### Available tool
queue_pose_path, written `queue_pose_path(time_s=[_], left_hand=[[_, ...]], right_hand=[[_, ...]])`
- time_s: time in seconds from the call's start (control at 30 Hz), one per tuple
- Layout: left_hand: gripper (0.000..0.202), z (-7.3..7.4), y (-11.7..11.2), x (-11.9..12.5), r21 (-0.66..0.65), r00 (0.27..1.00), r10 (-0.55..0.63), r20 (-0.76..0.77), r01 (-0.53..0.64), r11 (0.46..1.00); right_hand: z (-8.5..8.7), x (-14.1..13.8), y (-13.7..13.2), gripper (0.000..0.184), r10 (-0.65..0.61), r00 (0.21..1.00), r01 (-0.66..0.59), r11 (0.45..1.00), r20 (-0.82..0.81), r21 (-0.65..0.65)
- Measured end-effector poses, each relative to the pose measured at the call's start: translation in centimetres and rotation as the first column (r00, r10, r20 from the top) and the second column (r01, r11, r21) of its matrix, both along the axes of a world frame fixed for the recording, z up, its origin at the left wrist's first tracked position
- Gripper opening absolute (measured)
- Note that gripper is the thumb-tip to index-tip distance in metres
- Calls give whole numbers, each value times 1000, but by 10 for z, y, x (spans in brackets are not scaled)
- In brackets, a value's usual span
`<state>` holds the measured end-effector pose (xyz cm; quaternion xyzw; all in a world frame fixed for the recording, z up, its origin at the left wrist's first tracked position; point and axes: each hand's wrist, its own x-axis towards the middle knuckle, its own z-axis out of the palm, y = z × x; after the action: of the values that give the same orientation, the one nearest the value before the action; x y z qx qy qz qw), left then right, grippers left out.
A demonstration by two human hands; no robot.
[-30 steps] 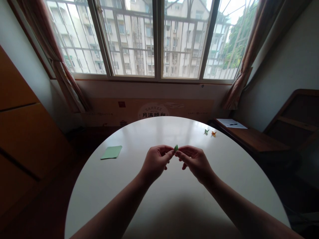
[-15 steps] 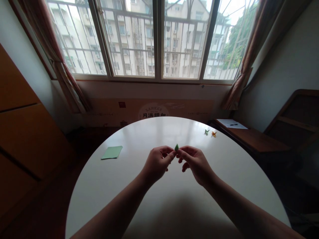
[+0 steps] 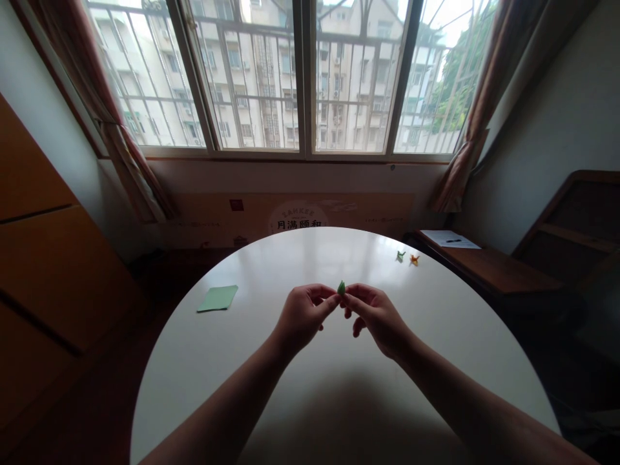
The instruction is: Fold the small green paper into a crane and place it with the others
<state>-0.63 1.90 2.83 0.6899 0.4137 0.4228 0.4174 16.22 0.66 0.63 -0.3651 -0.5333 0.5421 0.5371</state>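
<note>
A small piece of folded green paper points upward between my two hands, over the middle of the white round table. My left hand pinches its lower left side between thumb and forefinger. From the other side, my right hand pinches the lower right with thumb and forefinger, its other fingers curled below. The fingertips hide the paper's lower part. Off to the left lies a stack of square green paper. Two tiny folded paper figures stand at the far right, a green one and an orange one.
Right of the table, a wooden side table bears a white sheet with a pen on it. A printed cardboard box stands behind, below the barred window. A wooden cabinet is at the left.
The tip of the folded green paper now shows a split into narrow points, where it looked like one solid point before. Both hands keep their pinch, and the view has shifted slightly.
</note>
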Motion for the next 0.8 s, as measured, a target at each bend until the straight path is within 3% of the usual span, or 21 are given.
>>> queue_pose_path(time_s=[0.27,0.5,0.8], left_hand=[[25,-2,1,-2,163,996,51,-76,-38,986],[20,-12,5,-1,257,968,164,-189,-112,960],[15,-11,7,-2,287,971,144,-190,-85,954]], right_hand=[[-3,-6,1,37,-34,999,34,999,30,-3],[-21,-7,8,39,-143,988,146,988,60,-41],[-16,-3,7,34,-90,996,90,992,1,-88]])
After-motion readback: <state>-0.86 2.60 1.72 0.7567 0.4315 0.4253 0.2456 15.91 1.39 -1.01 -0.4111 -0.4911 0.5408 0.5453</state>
